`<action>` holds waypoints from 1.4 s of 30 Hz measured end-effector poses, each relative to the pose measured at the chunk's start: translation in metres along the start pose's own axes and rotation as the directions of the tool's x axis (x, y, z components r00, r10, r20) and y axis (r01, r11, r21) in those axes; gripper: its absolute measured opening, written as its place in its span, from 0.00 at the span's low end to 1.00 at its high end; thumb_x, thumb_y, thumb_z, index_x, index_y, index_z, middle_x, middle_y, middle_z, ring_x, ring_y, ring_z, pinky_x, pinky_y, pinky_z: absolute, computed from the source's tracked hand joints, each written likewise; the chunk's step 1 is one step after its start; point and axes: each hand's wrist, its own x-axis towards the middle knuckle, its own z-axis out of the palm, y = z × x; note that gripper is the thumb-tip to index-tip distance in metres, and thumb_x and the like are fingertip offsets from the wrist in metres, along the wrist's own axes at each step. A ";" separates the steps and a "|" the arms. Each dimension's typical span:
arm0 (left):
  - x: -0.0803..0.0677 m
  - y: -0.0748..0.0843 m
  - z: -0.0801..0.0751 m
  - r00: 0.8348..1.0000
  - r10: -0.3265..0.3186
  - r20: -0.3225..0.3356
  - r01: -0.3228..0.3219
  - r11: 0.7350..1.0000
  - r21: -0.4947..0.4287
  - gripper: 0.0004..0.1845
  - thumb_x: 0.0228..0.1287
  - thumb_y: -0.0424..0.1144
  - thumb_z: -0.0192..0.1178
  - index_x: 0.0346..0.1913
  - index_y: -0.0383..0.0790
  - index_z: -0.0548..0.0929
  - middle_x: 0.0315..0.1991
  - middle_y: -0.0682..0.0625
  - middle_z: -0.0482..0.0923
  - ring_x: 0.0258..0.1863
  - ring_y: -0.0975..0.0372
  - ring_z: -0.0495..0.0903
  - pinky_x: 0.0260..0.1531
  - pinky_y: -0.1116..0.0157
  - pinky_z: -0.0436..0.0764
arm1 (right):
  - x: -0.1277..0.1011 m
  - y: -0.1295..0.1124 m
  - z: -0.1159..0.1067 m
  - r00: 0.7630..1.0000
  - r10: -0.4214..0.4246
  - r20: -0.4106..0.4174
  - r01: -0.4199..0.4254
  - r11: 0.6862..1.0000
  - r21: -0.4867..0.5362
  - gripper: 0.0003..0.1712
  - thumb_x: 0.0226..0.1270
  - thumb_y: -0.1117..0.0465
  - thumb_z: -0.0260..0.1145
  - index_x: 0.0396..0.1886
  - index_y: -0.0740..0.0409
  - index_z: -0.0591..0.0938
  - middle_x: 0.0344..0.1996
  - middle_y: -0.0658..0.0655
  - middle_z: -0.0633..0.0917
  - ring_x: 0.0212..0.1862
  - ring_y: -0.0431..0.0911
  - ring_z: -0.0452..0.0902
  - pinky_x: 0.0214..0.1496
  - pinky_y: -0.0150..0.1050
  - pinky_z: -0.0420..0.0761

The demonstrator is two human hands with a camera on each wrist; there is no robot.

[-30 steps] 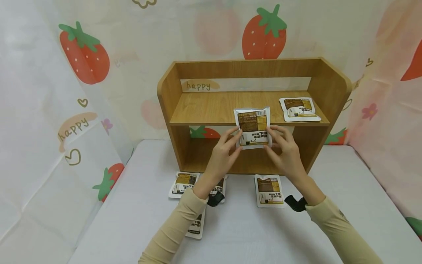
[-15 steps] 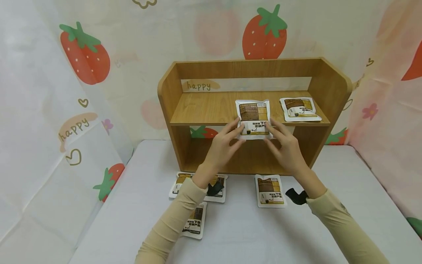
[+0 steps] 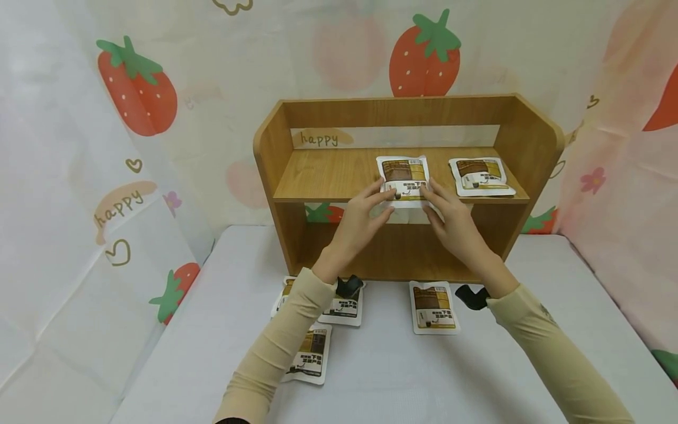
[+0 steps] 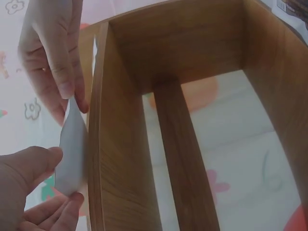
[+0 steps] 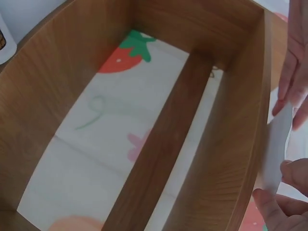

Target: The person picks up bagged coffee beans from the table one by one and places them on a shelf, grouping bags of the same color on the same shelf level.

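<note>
A flat white food pouch (image 3: 405, 172) with a brown and yellow label is at the front edge of the upper shelf (image 3: 328, 171). My left hand (image 3: 361, 219) pinches its left side between thumb and fingers, and my right hand (image 3: 450, 218) pinches the right side. Seen edge-on in the left wrist view, the pouch (image 4: 72, 149) appears as a thin pale sheet beside the shelf board. The right wrist view also shows the pouch (image 5: 278, 144) between both hands' fingertips. A similar pouch (image 3: 482, 176) lies flat on the upper shelf, to the right.
The wooden two-tier shelf (image 3: 535, 141) stands on a white table (image 3: 392, 371). In front lie more pouches: one right (image 3: 434, 307), one left of centre (image 3: 344, 307), another nearer (image 3: 312, 353), and one partly hidden by the left sleeve (image 3: 281, 297).
Both hands have raised the pouch and moved it forward, from in front of the shelf's edge to the upper shelf. It looks tilted further back now. The other pouches have stayed put.
</note>
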 end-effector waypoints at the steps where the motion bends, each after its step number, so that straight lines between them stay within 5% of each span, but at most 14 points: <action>1: 0.002 -0.001 0.000 1.000 -0.007 0.011 0.007 1.000 -0.005 0.17 0.61 0.35 0.60 0.54 0.38 0.80 0.63 0.38 0.67 0.62 0.52 0.68 0.58 0.62 0.72 | 0.002 0.000 -0.001 1.000 0.004 0.008 -0.004 1.000 -0.004 0.22 0.62 0.73 0.59 0.58 0.70 0.73 0.61 0.74 0.68 0.62 0.65 0.65 0.55 0.54 0.73; 20: 0.032 -0.013 -0.002 0.989 -0.099 0.109 0.094 0.994 0.050 0.17 0.63 0.38 0.59 0.54 0.38 0.79 0.60 0.41 0.72 0.62 0.54 0.69 0.54 0.64 0.75 | 0.024 0.014 0.004 0.988 0.106 0.113 -0.110 0.994 0.026 0.21 0.68 0.70 0.54 0.60 0.69 0.71 0.62 0.72 0.67 0.61 0.63 0.66 0.50 0.51 0.78; 42: 0.031 -0.021 -0.004 0.985 -0.125 0.121 0.115 0.990 0.085 0.18 0.66 0.39 0.55 0.57 0.40 0.77 0.62 0.41 0.69 0.62 0.55 0.69 0.54 0.63 0.75 | 0.032 0.013 0.013 0.986 0.107 0.128 -0.110 0.994 0.012 0.20 0.68 0.69 0.54 0.59 0.70 0.73 0.60 0.72 0.69 0.61 0.63 0.66 0.59 0.55 0.71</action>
